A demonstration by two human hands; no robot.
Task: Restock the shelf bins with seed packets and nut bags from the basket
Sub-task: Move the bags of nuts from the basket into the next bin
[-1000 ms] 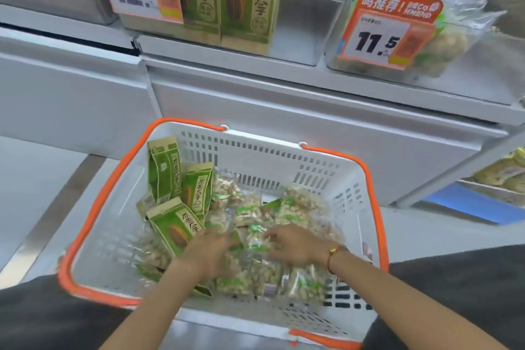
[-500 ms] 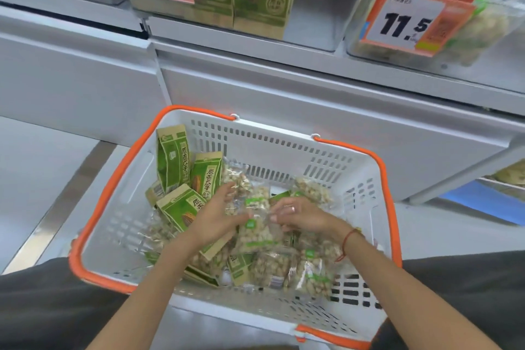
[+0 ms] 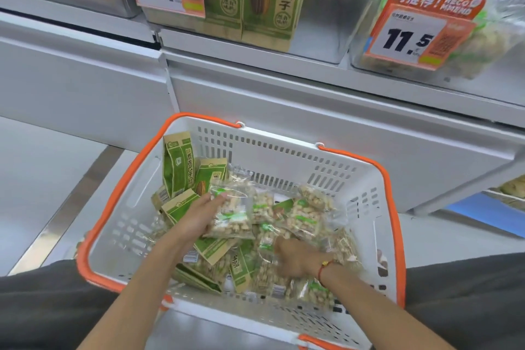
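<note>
Nut bag (image 3: 231, 214) now lifted above basket (image 3: 380, 207), gripped by left hand (image 3: 199, 217); right hand (image 3: 295, 260) moved lower, grip unclear. Bag judged light, crinkly, slippery; best pinched at edge.

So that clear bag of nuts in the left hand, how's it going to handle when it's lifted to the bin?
The nut bag is thin clear film over loose nuts, so it will probably flex and sag. The left hand holds it alone, suggesting it is light. The glossy film may be slippery.
</note>
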